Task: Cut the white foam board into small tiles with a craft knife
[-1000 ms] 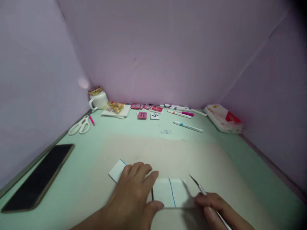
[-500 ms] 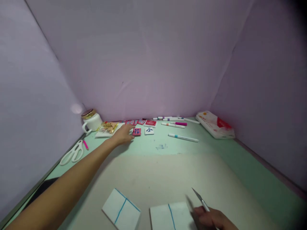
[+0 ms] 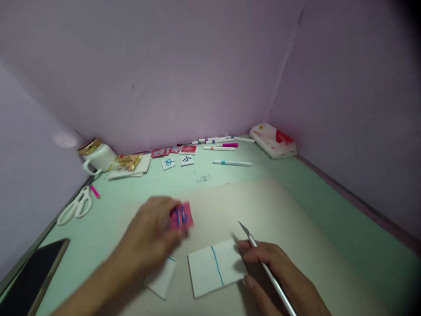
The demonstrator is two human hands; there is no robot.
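Note:
My left hand (image 3: 151,232), blurred by motion, pinches a small pink square tile (image 3: 181,215) with blue marks, held above the mat. Beneath that hand lies a partly covered white block (image 3: 162,278) with a blue line. My right hand (image 3: 272,267) holds a silver craft knife (image 3: 269,273), its blade pointing up and left. The fingers of that hand are at the right edge of a white rectangular block (image 3: 210,270) crossed by a blue line.
Two small white marked tiles, one here (image 3: 187,160), lie near a red-and-white pad (image 3: 188,150). Markers (image 3: 232,163) and a wipes pack (image 3: 273,140) are behind. At left are a mug (image 3: 98,156), snack packet (image 3: 125,162), scissors (image 3: 77,205) and phone (image 3: 34,278).
My left hand has come back toward me with the pink tile, uncovering a white tile at the back. More of my right hand and the knife shows. The view has shifted.

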